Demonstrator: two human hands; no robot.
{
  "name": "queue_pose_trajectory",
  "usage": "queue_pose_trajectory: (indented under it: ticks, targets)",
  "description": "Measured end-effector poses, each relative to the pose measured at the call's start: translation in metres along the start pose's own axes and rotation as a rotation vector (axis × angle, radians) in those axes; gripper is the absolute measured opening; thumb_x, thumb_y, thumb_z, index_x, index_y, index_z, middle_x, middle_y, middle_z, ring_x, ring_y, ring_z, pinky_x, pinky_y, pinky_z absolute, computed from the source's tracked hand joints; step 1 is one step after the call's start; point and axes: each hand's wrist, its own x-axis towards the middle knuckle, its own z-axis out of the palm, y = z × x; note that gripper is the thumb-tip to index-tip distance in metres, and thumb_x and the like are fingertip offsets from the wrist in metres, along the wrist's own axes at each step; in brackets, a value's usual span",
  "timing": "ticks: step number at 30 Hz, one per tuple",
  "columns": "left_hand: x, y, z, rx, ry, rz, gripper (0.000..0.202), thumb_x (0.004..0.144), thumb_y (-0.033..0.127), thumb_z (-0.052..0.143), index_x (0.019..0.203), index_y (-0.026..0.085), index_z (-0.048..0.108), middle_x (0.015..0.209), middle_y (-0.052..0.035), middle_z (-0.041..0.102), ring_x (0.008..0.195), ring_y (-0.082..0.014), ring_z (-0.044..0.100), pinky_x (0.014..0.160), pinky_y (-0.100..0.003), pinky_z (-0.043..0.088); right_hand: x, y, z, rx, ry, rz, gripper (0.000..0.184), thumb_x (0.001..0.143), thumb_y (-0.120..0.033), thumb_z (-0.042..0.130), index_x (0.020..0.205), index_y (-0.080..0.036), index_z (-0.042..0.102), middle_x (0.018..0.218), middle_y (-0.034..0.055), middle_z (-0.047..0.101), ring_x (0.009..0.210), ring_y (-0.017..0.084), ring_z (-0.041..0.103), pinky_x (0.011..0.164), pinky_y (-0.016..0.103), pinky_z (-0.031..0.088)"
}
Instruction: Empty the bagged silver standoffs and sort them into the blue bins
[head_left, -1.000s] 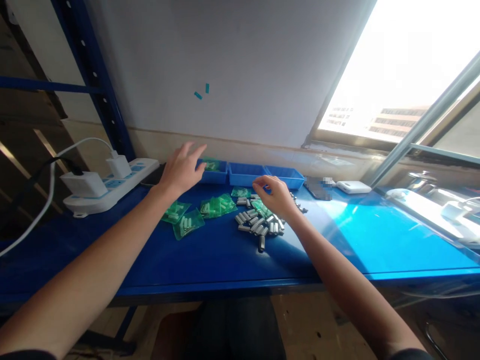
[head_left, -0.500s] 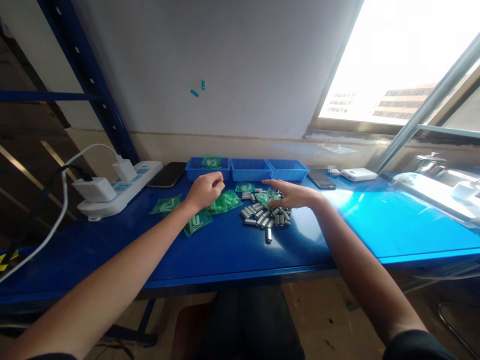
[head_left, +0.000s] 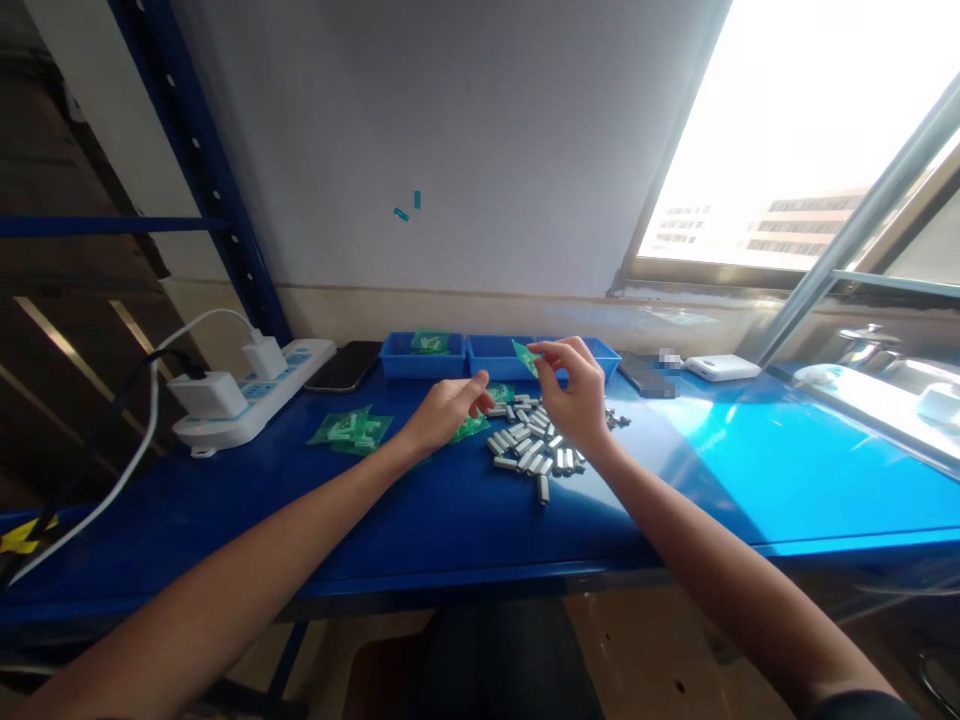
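Note:
My right hand [head_left: 576, 388] pinches a small green plastic bag [head_left: 526, 357] between thumb and fingertips, raised above a heap of silver metal cylinders [head_left: 529, 445]. To its left, my left hand [head_left: 452, 410] hovers with its fingers half curled and the thumb apart; nothing shows in it. Below that hand lies a green bag [head_left: 470, 429], partly covered by it. Another green bag [head_left: 501, 393] rests behind the heap. Farther left, several filled green bags [head_left: 352, 430] lie together on the blue table [head_left: 450, 530].
Blue bins line the back: the left bin [head_left: 395, 362] contains a green bag, the middle bin [head_left: 491, 362] stands beside it, and my right hand partly covers the right one. A power strip [head_left: 217, 428], a dark phone [head_left: 345, 367] and a white device [head_left: 722, 368] are also there.
My right hand has lifted the green bag off the metal cylinders and now pinches it. My left hand has shifted right and its fingers have loosened. The view has tilted slightly.

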Motion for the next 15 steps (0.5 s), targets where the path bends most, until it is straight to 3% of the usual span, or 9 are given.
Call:
queue_pose_trajectory:
  ticks: [2, 4, 8, 11, 15]
  targets:
    - [-0.002, 0.007, 0.006, -0.292, -0.007, -0.124, 0.058, 0.084, 0.064, 0.035, 0.075, 0.015, 0.065, 0.073, -0.0061, 0.064, 0.063, -0.0148, 0.058, 0.054, -0.024, 0.042, -0.006, -0.013, 0.004, 0.038, -0.039, -0.164, 0.023, 0.086, -0.01, 0.045, 0.089, -0.02, 0.065, 0.083, 0.005, 0.055, 0.078, 0.015, 0.054, 0.068, 0.028, 0.045]
    - [-0.002, 0.009, 0.009, -0.442, -0.013, -0.162, 0.047, 0.082, 0.059, 0.046, 0.077, 0.015, 0.062, 0.07, -0.0031, 0.061, 0.059, -0.0119, 0.056, 0.051, -0.021, 0.04, -0.013, -0.021, 0.009, 0.05, -0.149, -0.35, 0.026, 0.084, -0.006, 0.043, 0.079, -0.019, 0.064, 0.082, 0.0057, 0.053, 0.077, 0.015, 0.052, 0.068, 0.029, 0.044]
    - [-0.005, 0.009, 0.007, -0.378, 0.036, -0.097, 0.02, 0.077, 0.035, 0.06, 0.077, 0.015, 0.059, 0.063, 0.0013, 0.057, 0.054, -0.0096, 0.052, 0.052, -0.021, 0.042, -0.02, -0.024, 0.015, -0.038, -0.34, -0.566, 0.026, 0.082, -0.005, 0.042, 0.077, -0.02, 0.063, 0.084, 0.0061, 0.056, 0.077, 0.016, 0.049, 0.07, 0.031, 0.041]
    - [-0.003, 0.016, -0.011, -0.01, 0.269, 0.18, 0.018, 0.081, 0.033, 0.057, 0.081, 0.016, 0.062, 0.065, -0.0001, 0.061, 0.058, -0.0122, 0.055, 0.056, -0.024, 0.045, -0.019, -0.022, 0.014, -0.09, -0.365, -0.527, 0.023, 0.085, -0.009, 0.044, 0.09, -0.02, 0.063, 0.084, 0.0057, 0.06, 0.079, 0.017, 0.05, 0.072, 0.032, 0.04]
    - [0.019, 0.04, -0.055, 0.6, 0.711, 0.687, 0.022, 0.089, 0.031, 0.05, 0.097, 0.018, 0.066, 0.091, -0.0062, 0.069, 0.084, -0.018, 0.06, 0.081, -0.031, 0.046, -0.014, -0.019, 0.01, -0.05, -0.332, -0.388, 0.015, 0.087, -0.014, 0.049, 0.094, -0.02, 0.062, 0.078, 0.0047, 0.061, 0.077, 0.018, 0.051, 0.071, 0.032, 0.041]
